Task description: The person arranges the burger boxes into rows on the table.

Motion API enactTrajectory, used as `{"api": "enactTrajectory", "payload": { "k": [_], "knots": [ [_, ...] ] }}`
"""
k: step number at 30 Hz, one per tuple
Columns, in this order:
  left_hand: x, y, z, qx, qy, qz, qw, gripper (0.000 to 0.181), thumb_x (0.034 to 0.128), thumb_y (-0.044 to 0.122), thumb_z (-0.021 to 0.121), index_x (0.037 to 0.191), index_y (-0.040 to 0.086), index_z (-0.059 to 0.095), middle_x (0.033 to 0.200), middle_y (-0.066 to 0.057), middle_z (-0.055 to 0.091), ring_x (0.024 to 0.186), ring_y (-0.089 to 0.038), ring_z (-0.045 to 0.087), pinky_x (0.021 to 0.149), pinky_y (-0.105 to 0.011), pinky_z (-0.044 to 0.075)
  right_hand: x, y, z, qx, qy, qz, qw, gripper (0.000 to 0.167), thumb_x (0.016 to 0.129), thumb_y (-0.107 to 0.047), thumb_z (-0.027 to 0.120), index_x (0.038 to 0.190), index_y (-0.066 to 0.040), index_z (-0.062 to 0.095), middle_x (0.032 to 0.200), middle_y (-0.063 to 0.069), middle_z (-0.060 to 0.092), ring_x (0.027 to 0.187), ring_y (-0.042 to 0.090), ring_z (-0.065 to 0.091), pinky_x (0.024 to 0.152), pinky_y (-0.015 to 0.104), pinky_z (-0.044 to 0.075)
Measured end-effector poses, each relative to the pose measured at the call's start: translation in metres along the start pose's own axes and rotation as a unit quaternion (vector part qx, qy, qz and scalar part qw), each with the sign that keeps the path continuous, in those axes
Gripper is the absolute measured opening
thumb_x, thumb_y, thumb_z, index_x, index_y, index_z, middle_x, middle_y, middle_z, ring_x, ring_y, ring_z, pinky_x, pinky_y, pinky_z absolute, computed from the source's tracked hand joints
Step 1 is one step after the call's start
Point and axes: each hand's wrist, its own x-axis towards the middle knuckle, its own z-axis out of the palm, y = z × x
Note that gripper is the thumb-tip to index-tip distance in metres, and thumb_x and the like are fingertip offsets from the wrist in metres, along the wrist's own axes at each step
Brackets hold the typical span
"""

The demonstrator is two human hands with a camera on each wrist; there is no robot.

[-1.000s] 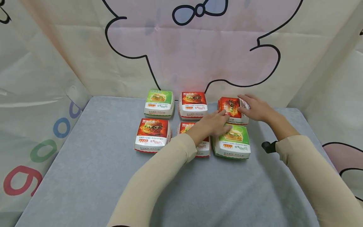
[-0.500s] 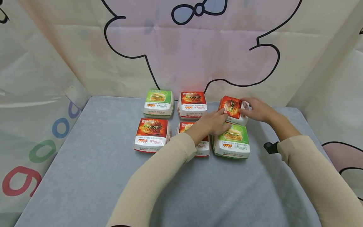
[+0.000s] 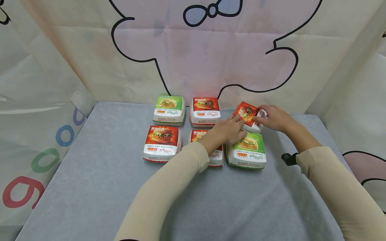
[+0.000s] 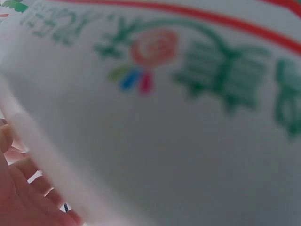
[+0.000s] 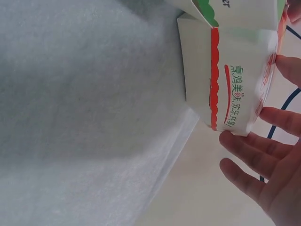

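Note:
In the head view, a burger box with a red lid (image 3: 247,113) sits at the back right of a group of burger boxes, turned at an angle. My right hand (image 3: 275,117) grips its right end, thumb over the lid and fingers behind the far side. In the right wrist view those fingers (image 5: 249,153) meet the box's corner. My left hand (image 3: 228,130) reaches over the front middle red box (image 3: 216,156), its fingertips touching the turned box's left edge. Just in front, below both hands, lies a green-lidded burger box (image 3: 248,154). White carton fills most of the left wrist view.
Along the back stand a green burger box (image 3: 169,109) and a red one (image 3: 205,112). Another red burger box (image 3: 162,144) is at front left. All rest on a grey cloth-covered table (image 3: 114,160), with a printed curtain (image 3: 193,60) behind.
The back right red box has turned clockwise as seen from above. My right hand has shifted slightly right and nearer with it. The left hand and the other boxes stay about where they were.

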Motion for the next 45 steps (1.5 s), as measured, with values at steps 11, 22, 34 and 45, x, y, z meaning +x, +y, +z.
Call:
{"api": "enactTrajectory", "payload": {
  "k": [11,22,34,45],
  "knots": [
    [0.001,0.003,0.001,0.019,-0.001,0.004,0.9998,0.056,0.1054,0.052,0.029,0.158,0.033,0.026,0.167,0.004,0.013,0.152,-0.020,0.013,0.116,-0.053,0.026,-0.005,-0.009,0.002,-0.011,0.002,0.027,0.9996,0.068,0.098,-0.048,0.056,0.135,0.008,0.046,0.129,0.035,0.051,0.117,0.049,0.047,0.091,0.066,0.042],
    [0.001,0.003,0.002,0.009,-0.014,0.008,0.9998,0.053,0.1058,0.051,0.028,0.158,0.039,0.025,0.167,0.000,0.010,0.152,-0.023,0.014,0.117,-0.051,0.025,-0.006,-0.017,0.004,-0.057,0.002,0.043,0.9975,0.074,0.098,-0.057,0.051,0.132,0.009,0.046,0.124,0.034,0.054,0.107,0.048,0.054,0.083,0.062,0.046],
    [0.000,0.002,-0.001,-0.012,-0.013,0.005,0.9998,0.054,0.1051,0.053,0.030,0.157,0.037,0.028,0.167,-0.002,0.012,0.152,-0.023,0.016,0.118,-0.053,0.022,0.000,-0.013,0.002,-0.008,-0.004,-0.022,0.9997,0.066,0.102,-0.039,0.053,0.153,-0.004,0.032,0.151,0.033,0.031,0.136,0.053,0.030,0.101,0.073,0.031],
    [0.000,0.000,-0.002,-0.006,-0.004,0.004,1.0000,0.056,0.1051,0.052,0.032,0.157,0.030,0.030,0.166,0.001,0.016,0.151,-0.022,0.018,0.117,-0.050,0.025,0.000,-0.009,0.000,0.005,-0.020,-0.061,0.9979,0.059,0.100,-0.027,0.056,0.150,0.000,0.039,0.148,0.035,0.032,0.134,0.053,0.032,0.102,0.072,0.032]
  ]
}}
